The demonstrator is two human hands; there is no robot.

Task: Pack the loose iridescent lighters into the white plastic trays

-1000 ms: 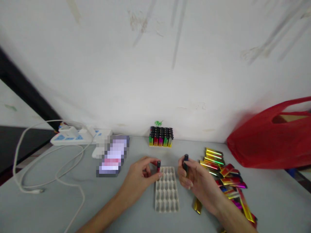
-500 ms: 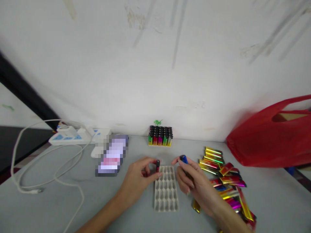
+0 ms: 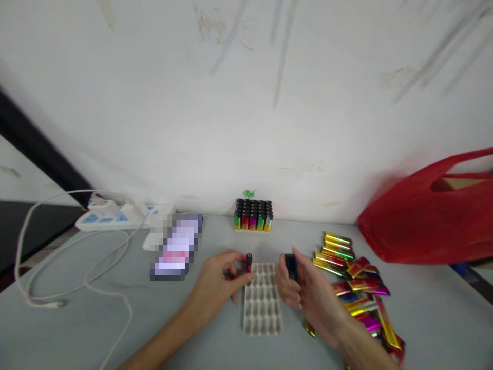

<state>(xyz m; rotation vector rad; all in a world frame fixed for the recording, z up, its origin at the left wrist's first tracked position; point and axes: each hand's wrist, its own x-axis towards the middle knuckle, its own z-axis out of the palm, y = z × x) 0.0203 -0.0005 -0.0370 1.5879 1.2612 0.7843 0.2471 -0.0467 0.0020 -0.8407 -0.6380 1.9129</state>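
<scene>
A white tray (image 3: 262,318) with rows of small hollow cells lies on the grey table between my hands. My left hand (image 3: 219,285) pinches a red lighter (image 3: 248,263) upright at the tray's far left corner. My right hand (image 3: 306,293) is closed round a dark blue lighter (image 3: 290,263), held upright just off the tray's far right corner. To the right of that hand lies a loose heap of shiny gold, red and pink lighters (image 3: 358,288).
A full tray of lighters (image 3: 253,215) stands against the wall. A pixelated phone (image 3: 176,247), a white power strip (image 3: 115,216) and looping cables (image 3: 69,272) lie at left. A red plastic bag (image 3: 431,216) sits at right.
My right hand has drawn in toward the tray's far right corner and turned its blue lighter upright. My left hand stays at the tray's corner with the red lighter.
</scene>
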